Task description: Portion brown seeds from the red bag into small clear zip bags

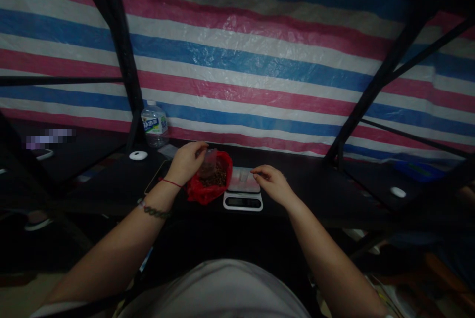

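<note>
Pale shirt (222, 288), crinkled red bag (204, 194)

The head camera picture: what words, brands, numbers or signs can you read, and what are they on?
None can be read for sure.
Label on the clear bottle: pale writing, too blurred to read.
Display on the white scale: dark, no number I can make out.
</note>
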The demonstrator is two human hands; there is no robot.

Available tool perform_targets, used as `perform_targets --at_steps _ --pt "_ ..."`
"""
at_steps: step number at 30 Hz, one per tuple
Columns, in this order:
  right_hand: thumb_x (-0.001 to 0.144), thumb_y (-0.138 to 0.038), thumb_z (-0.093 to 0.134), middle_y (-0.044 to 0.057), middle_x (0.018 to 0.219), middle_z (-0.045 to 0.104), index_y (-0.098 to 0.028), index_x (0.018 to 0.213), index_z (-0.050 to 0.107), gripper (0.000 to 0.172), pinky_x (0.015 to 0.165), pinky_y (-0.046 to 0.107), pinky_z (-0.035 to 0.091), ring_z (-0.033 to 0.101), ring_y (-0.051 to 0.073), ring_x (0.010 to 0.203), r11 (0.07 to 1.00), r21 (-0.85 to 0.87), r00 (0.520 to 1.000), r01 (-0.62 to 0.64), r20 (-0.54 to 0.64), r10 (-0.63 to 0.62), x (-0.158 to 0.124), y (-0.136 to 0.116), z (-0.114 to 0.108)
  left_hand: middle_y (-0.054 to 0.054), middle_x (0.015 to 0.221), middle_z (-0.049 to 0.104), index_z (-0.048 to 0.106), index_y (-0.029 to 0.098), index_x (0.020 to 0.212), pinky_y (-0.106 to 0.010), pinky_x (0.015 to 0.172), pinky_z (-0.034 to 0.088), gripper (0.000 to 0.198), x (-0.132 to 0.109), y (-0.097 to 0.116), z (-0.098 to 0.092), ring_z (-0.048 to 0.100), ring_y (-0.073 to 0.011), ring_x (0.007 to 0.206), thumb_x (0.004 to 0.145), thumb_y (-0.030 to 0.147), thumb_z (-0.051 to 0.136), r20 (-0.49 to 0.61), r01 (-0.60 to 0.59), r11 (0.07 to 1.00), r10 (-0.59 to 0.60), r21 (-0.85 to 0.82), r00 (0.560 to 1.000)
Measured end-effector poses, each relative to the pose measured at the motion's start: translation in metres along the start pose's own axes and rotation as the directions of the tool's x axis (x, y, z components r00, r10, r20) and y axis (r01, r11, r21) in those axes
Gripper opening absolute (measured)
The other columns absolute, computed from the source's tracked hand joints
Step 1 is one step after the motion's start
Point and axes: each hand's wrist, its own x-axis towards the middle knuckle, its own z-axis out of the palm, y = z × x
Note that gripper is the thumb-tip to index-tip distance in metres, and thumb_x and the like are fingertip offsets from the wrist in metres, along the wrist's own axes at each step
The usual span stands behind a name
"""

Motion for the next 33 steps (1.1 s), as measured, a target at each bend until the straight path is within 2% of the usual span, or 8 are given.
perform_targets --at_steps 3,7,12,17,22,27,33 --pt "0.082 -0.022 0.055 0.006 0.095 0.067 -0.019 0.095 0.07 0.02 0.069 0.027 0.047 0.061 0.016 0.083 1.0 -0.004 1.0 -0.002 0.01 0.002 0.0 0.001 0.0 -0.009 0.102 0.071 0.068 0.015 0.103 -0.034 0.088 0.05 0.029 0.0 0.002 -0.002 0.065 -0.0222 0.094 0.083 0.024 0.048 0.009 -0.027 1.0 0.027 0.015 1.0" --pt "0.083 -0.024 0.055 0.006 0.094 0.067 -0.019 0.095 0.07 0.02 0.069 0.027 0.046 0.061 0.016 0.082 1.0 -0.015 1.0 0.005 0.021 -0.005 0.0 0.002 0.001 -0.01 0.101 0.071 0.068 0.015 0.101 -0.034 0.09 0.049 0.029 0.0 0.004 -0.004 0.064 -0.0219 0.096 0.086 0.026 0.046 -0.1 -0.067 0.997 0.071 0.046 0.992" --pt "0.084 -0.025 0.055 0.006 0.094 0.067 -0.02 0.096 0.07 0.02 0.072 0.028 0.047 0.061 0.016 0.082 1.0 -0.008 0.999 0.01 0.043 -0.01 -0.001 0.005 0.002 -0.01 0.102 0.071 0.068 0.015 0.101 -0.035 0.089 0.05 0.029 0.0 -0.002 0.002 0.065 -0.0227 0.094 0.084 0.024 0.047 0.018 -0.037 0.998 0.037 0.051 0.999" --pt "0.084 -0.026 0.054 0.006 0.094 0.067 -0.02 0.096 0.07 0.021 0.072 0.028 0.046 0.061 0.016 0.083 1.0 -0.015 0.998 0.015 0.06 -0.014 -0.001 0.005 0.001 -0.01 0.105 0.07 0.067 0.016 0.104 -0.036 0.092 0.048 0.03 0.0 -0.002 0.001 0.063 -0.0227 0.098 0.085 0.027 0.047 -0.08 -0.038 0.998 0.042 0.048 0.996" --pt "0.084 -0.024 0.054 0.006 0.094 0.067 -0.019 0.095 0.07 0.02 0.072 0.028 0.046 0.061 0.016 0.083 1.0 -0.014 0.999 0.023 0.046 -0.022 -0.001 0.001 0.0 -0.01 0.101 0.071 0.068 0.016 0.102 -0.034 0.088 0.05 0.029 0.0 -0.005 0.002 0.065 -0.0227 0.093 0.083 0.025 0.049 0.042 -0.011 0.999 0.009 0.04 0.999" --pt "0.084 -0.024 0.054 0.005 0.094 0.067 -0.02 0.094 0.07 0.019 0.07 0.028 0.046 0.061 0.016 0.082 1.0 -0.018 0.999 0.017 0.046 -0.016 -0.001 0.001 0.0 -0.009 0.102 0.071 0.068 0.017 0.103 -0.034 0.089 0.049 0.028 0.0 -0.004 0.003 0.064 -0.0223 0.094 0.083 0.026 0.049 -0.037 0.0 1.0 0.001 0.022 0.999" --pt "0.084 -0.024 0.054 0.007 0.095 0.067 -0.018 0.097 0.07 0.021 0.072 0.029 0.047 0.061 0.017 0.083 1.0 -0.015 0.996 0.002 0.09 0.0 0.0 0.005 0.002 -0.009 0.101 0.071 0.068 0.016 0.102 -0.033 0.088 0.049 0.028 0.0 -0.007 0.003 0.065 -0.0218 0.093 0.083 0.025 0.05 -0.041 0.019 1.0 -0.019 0.009 0.999"
